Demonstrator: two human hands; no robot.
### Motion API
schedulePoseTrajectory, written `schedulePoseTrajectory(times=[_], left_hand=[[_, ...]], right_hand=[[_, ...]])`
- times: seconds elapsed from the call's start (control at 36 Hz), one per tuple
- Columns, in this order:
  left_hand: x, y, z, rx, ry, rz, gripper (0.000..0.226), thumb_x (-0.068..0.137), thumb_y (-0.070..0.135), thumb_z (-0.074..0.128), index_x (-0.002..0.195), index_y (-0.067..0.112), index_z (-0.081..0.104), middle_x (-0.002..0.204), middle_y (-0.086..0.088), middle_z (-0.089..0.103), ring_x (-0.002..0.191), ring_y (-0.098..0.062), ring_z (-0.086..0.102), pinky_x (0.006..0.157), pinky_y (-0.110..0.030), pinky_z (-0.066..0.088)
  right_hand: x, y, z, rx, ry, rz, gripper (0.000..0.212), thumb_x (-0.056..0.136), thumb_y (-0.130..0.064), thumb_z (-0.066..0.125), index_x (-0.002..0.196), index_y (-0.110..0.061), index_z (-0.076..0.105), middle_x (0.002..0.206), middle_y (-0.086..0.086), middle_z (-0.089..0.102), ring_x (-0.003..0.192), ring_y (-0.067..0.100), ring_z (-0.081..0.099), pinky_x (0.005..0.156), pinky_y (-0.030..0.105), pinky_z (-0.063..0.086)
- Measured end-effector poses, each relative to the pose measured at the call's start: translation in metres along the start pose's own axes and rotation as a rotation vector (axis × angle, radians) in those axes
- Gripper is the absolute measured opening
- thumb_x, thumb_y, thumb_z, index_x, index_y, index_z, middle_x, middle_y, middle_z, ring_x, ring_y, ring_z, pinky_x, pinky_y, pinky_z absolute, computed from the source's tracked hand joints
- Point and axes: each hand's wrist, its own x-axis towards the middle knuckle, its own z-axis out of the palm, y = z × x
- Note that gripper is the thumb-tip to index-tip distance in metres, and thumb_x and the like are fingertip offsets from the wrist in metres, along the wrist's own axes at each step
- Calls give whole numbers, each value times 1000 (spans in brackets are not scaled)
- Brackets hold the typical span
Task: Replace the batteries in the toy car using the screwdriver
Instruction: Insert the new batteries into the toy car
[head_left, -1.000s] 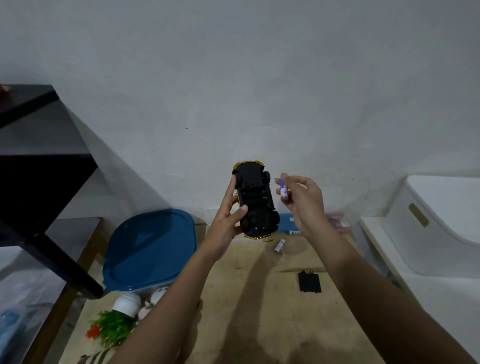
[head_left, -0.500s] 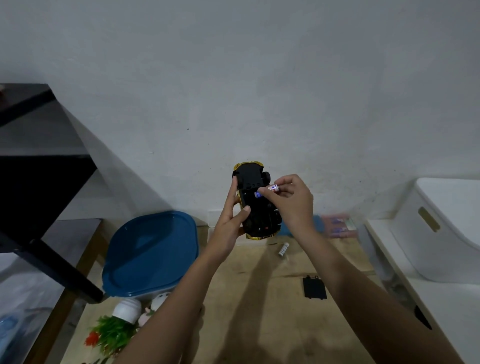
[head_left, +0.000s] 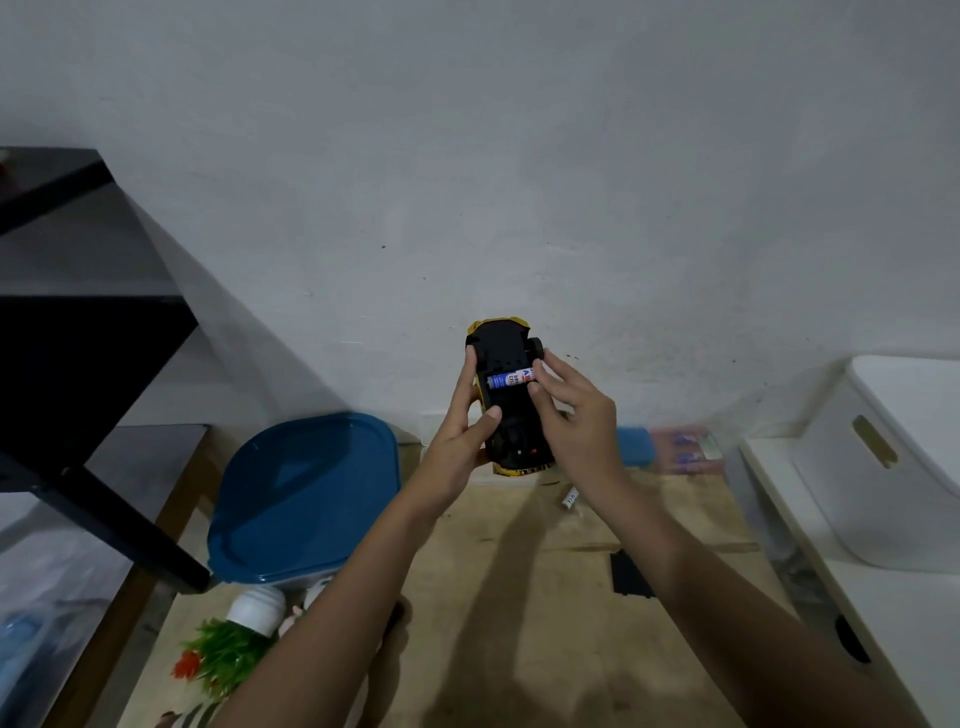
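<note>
My left hand (head_left: 461, 434) grips the toy car (head_left: 506, 353), held upside down in front of the wall with its black underside toward me and its yellow body showing at both ends. A blue and white battery (head_left: 503, 381) lies crosswise in the open compartment. My right hand (head_left: 574, 415) pinches the battery's right end between fingertip and thumb. A second battery (head_left: 569, 500) lies on the wooden table (head_left: 467, 597) below the car. The black compartment cover (head_left: 631, 576) lies flat on the table beside my right forearm. No screwdriver shows.
A blurred blue battery pack (head_left: 670, 449) lies at the table's far edge. A blue-lidded container (head_left: 306, 493) stands at the left, with a white bottle (head_left: 257, 612) and a green plant (head_left: 223, 656) below it. A white bin (head_left: 883, 467) stands right, a black shelf (head_left: 78, 322) left.
My right hand brought the battery from the air beside the car down to the underside. The battery now lies across the compartment. My left hand kept hold of the car.
</note>
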Motion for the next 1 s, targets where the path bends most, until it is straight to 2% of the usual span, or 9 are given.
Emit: schedulePoseTrajectory(times=[0.08, 0.19, 0.33, 0.47, 0.58, 0.67, 0.72, 0.89, 1.0], left_hand=[[2, 1, -2, 35, -33, 2, 65, 99, 14, 40, 143, 47, 6, 152, 0, 27, 112, 0, 57, 80, -23, 53], [4, -1, -1, 60, -42, 2, 65, 99, 15, 40, 144, 46, 5, 151, 2, 27, 108, 5, 58, 80, -22, 53], [4, -7, 1, 53, -32, -20, 66, 98, 17, 43, 140, 52, 6, 154, 3, 22, 123, -9, 49, 88, -24, 52], [5, -19, 1, 43, -17, -72, 66, 98, 16, 43, 137, 53, 5, 155, 2, 19, 132, -21, 41, 88, -24, 53], [7, -33, -3, 33, 4, -118, 68, 97, 17, 43, 141, 51, 4, 154, 2, 22, 125, -15, 47, 86, -26, 54], [10, -43, -5, 1, 43, -138, 68, 98, 14, 42, 145, 45, 4, 148, 7, 31, 121, -8, 49, 86, -28, 54], [13, -52, -7, -32, 85, -157, 66, 98, 13, 41, 146, 43, 6, 139, 11, 39, 122, -12, 49, 82, -26, 55], [20, -77, -22, -64, 157, -243, 66, 97, 13, 42, 146, 44, 10, 129, 14, 44, 120, -17, 51, 80, -28, 55], [22, -92, -33, -85, 195, -306, 66, 96, 15, 45, 143, 48, 13, 140, 8, 39, 126, -22, 48, 91, -41, 50]], right_hand=[[3, 4, -5, -90, -99, -82, 31, 91, -4, 55, 122, -3, 58, 136, 13, 51, 115, 8, 48, 90, 12, 46], [7, 6, -11, -202, -213, -152, 34, 94, -5, 49, 127, -2, 54, 142, 14, 43, 117, 12, 47, 91, 12, 41], [11, 15, -12, -385, -348, -192, 38, 96, -6, 44, 132, 0, 48, 147, 16, 35, 124, 32, 50, 101, 34, 45], [11, 30, -8, -397, -476, -97, 47, 99, -16, 38, 143, -5, 31, 148, 13, 32, 126, 25, 47, 99, 19, 40], [7, 53, 0, -482, -540, -125, 51, 99, -24, 38, 145, -7, 26, 151, 14, 23, 124, 27, 47, 102, 40, 44], [5, 63, 2, -454, -620, -122, 52, 100, -24, 35, 147, -10, 20, 157, 6, 9, 137, 20, 31, 111, 28, 30], [4, 69, 1, -323, -607, -70, 48, 100, -23, 36, 146, -13, 25, 155, 0, 17, 138, 10, 24, 109, 16, 22], [8, 111, -13, -76, -334, 181, 30, 96, -9, 47, 125, -5, 55, 124, 7, 54, 115, 17, 53, 89, 1, 38], [3, 157, -22, -321, -466, 331, 27, 92, -1, 50, 118, 0, 59, 118, 15, 59, 108, 24, 57, 77, 1, 36]])
